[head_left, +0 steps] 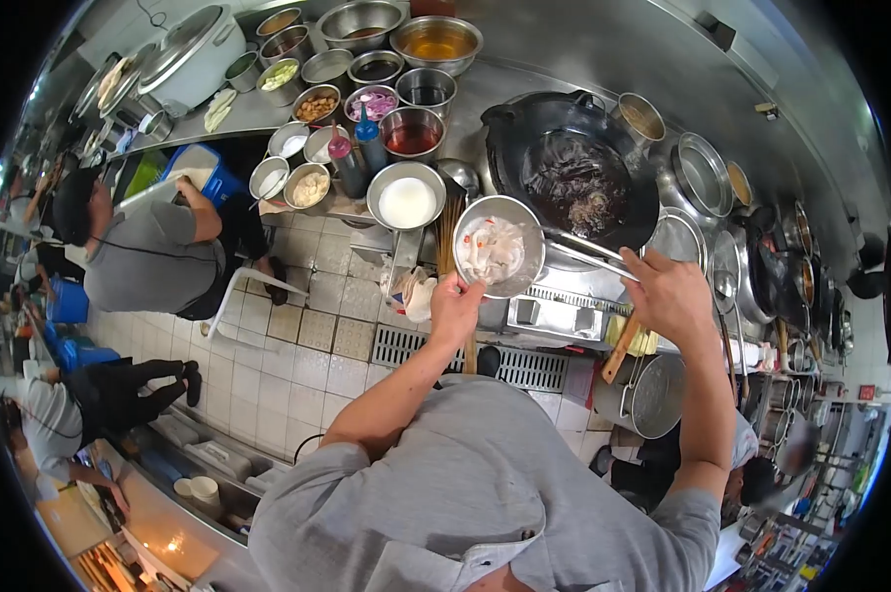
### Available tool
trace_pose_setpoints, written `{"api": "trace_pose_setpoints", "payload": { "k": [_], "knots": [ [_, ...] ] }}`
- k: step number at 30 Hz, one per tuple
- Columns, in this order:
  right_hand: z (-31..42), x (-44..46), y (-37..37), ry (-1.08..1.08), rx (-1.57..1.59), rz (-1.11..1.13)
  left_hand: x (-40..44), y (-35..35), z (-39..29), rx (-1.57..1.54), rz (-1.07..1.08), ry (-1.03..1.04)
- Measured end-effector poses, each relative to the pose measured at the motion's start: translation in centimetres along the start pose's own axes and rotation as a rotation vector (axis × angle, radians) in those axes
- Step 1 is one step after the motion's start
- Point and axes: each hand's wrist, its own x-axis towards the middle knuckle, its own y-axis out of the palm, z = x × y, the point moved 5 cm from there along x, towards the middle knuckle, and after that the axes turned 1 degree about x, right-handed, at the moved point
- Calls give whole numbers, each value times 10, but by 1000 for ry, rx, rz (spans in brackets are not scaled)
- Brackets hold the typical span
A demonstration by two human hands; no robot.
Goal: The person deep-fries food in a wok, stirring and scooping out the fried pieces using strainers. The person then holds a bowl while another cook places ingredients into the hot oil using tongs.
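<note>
My left hand (457,308) grips the rim of a round metal bowl (460,259). Inside the bowl lie pale, glistening slices (495,247) with small red bits; their exact kind is unclear. My right hand (670,296) is closed around a pair of long metal rods (591,252), like chopsticks or tongs, whose far ends reach the bowl's right side. Just beyond stands a large black wok (509,148) containing dark liquid, with a foamy brownish patch near its front. The bowl is held at the wok's front left.
Metal containers of sauces and ingredients, including a pot of white contents (407,202), crowd the left counter. Strainers (704,173) hang or stand at right. A large pot (652,395) sits below my right arm. Co-workers (154,257) stand at left; another person is at lower right.
</note>
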Motion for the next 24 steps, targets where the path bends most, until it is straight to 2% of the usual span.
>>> {"api": "trace_pose_setpoints", "payload": {
  "k": [7,10,14,16,20,21,24],
  "knots": [
    [-38,14,-1,145,-5,-34,19,-11,21,-152,-53,-50],
    [-59,32,41,193,-28,13,22,-18,26,-162,-71,-46],
    [-70,60,118,282,-42,220,16,-24,21,-178,-80,-52],
    [-83,61,145,325,-5,178,12,-27,12,-158,-74,-55],
    [-82,57,113,403,3,-4,9,-35,7,-139,-14,-58],
    [-77,55,93,360,-2,-70,11,-37,9,-118,-8,-60],
    [-46,46,28,113,64,-67,10,-37,-1,-7,3,-63]
  ]
}}
